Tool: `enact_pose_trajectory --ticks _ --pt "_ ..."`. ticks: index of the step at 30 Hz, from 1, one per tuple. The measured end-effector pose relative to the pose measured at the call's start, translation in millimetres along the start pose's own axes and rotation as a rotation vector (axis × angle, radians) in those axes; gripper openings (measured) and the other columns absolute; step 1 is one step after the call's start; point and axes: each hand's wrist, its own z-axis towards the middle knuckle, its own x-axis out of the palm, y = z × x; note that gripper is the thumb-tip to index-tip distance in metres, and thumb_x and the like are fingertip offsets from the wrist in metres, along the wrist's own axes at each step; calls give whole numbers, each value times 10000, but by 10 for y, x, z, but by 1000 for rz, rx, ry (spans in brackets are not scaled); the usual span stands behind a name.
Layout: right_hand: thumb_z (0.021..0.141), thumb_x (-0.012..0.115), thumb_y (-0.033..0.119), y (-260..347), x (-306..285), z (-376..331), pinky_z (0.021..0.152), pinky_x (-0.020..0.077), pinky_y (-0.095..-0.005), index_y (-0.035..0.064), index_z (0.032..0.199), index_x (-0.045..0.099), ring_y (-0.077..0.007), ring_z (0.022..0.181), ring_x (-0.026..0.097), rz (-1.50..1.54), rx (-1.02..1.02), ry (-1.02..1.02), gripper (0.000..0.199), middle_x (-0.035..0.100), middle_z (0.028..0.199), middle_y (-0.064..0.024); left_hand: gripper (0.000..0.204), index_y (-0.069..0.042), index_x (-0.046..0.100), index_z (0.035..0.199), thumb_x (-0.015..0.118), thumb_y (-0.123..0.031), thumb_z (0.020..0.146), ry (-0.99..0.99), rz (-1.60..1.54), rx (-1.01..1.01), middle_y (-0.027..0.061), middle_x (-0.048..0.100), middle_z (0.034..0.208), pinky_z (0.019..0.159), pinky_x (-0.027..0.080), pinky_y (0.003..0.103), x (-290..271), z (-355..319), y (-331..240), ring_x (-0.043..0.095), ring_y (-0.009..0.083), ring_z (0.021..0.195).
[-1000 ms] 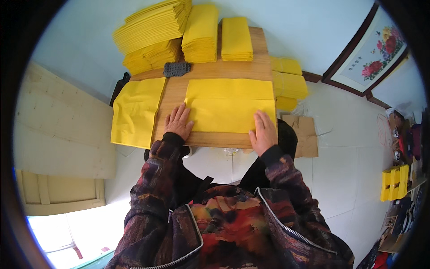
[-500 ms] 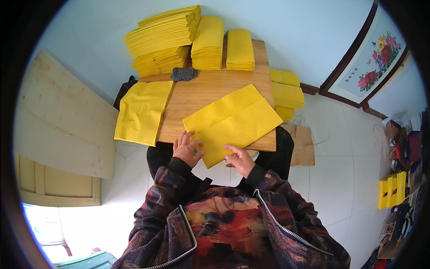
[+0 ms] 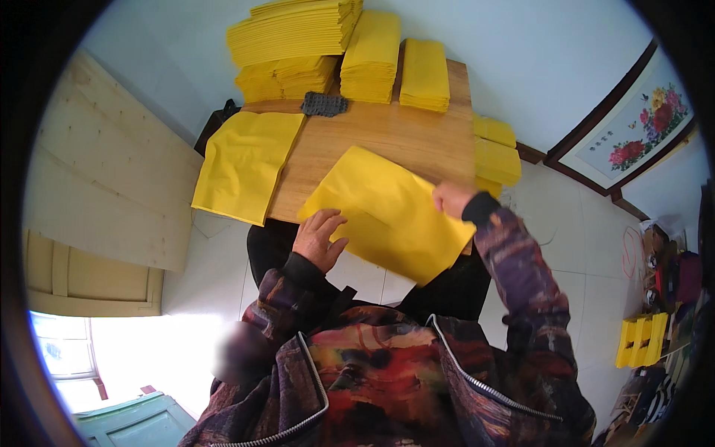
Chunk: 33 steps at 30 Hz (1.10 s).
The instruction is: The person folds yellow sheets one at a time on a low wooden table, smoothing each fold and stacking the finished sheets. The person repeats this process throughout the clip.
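A creased yellow sheet, paper-like or cloth-like, lies slantwise at the table's near edge, its lower corner hanging over my lap. My right hand is closed at the sheet's right edge; the fingers are slightly blurred. On the left edge rests my left hand, fingers stretched and a little apart. A second yellow piece, wrinkled and flat, covers the table's left side and juts past its front edge. Behind it sits a dark grey knitted pad.
Folded yellow stacks stand along the back of the wooden table, with a lower stack to their right. More yellow bundles are beyond the right edge. A pale board leans at left.
My right hand has moved right and up from the sheet's near edge to its right edge. The sheet has turned and now looks wider. My left hand stays at its left side.
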Motion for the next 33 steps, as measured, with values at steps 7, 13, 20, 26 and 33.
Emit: enact_pose_trajectory --ticks 7,13,20,26,33 --pt "783 592 92 0 -156 454 863 464 -408 79 912 646 -319 1054 548 -118 -78 -694 140 595 1121 -103 790 -144 416 1378 712 -490 733 307 329 -57 120 327 1469 1120 207 493 135 232 116 254 318 1385" --pt "828 617 180 177 286 -141 998 380 -447 68 1101 613 -327 1214 443 77 -132 -642 295 507 1271 -115 898 -127 377 1404 769 -469 672 332 405 -7 136 302 1486 1116 213 483 150 203 135 250 325 1388" --pt "885 538 188 581 479 -26 1070 291 -470 37 1235 517 -325 1317 362 95 -132 -682 382 455 1359 -127 489 -63 463 1324 567 -201 867 108 161 156 140 436 1399 1087 291 444 241 779 22 368 334 1321" --pt "901 524 216 597 422 381 1110 237 -478 57 1341 440 -340 1364 292 77 59 -640 475 350 1465 -120 513 -98 407 1380 504 -276 909 175 180 -29 80 342 1488 1127 222 438 884 1332 15 293 271 1384" --pt "864 568 450 332 665 252 1136 144 -508 168 1436 352 -369 1421 145 32 213 -619 673 211 1542 -116 598 -251 349 1451 514 -426 903 162 456 -11 26 277 1536 1123 184 496 835 1075 429 255 261 1407"
